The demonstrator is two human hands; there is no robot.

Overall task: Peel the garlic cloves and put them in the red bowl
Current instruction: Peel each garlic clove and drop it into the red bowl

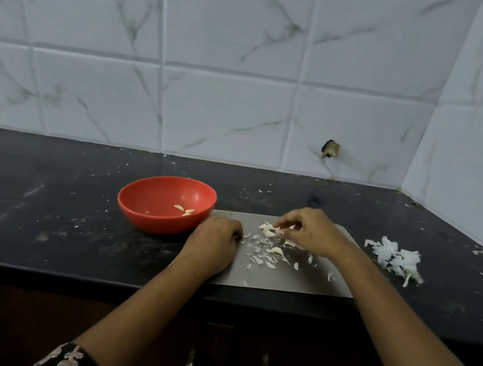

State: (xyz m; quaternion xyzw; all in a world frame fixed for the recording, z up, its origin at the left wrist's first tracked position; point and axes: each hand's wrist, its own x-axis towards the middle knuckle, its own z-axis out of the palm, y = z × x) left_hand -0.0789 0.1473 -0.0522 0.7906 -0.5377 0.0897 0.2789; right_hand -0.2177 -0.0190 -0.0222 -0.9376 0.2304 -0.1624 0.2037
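The red bowl (154, 221) sits on the black counter (53, 223), just left of a grey cutting board (298, 280) and touching its far left corner. Three peeled cloves (185, 210) lie in the bottom of the bowl.

The left hand (214, 239) rests on the left edge of the board, near the bowl. Its fingers are curled under into a loose fist, and I cannot tell whether anything is inside it.

The right hand (309, 232) is over the far middle of the board with its fingers bent. The thumb and forefinger tips pinch a pale garlic clove (279, 231) at the edge of a small heap of cloves (268, 229).

Another clove (277, 250) lies a little nearer, among bits of skin (259, 259) scattered over the board. A pile of white skins (392, 256) lies on the counter to the right of the board. A tiled wall (227, 107) stands behind.
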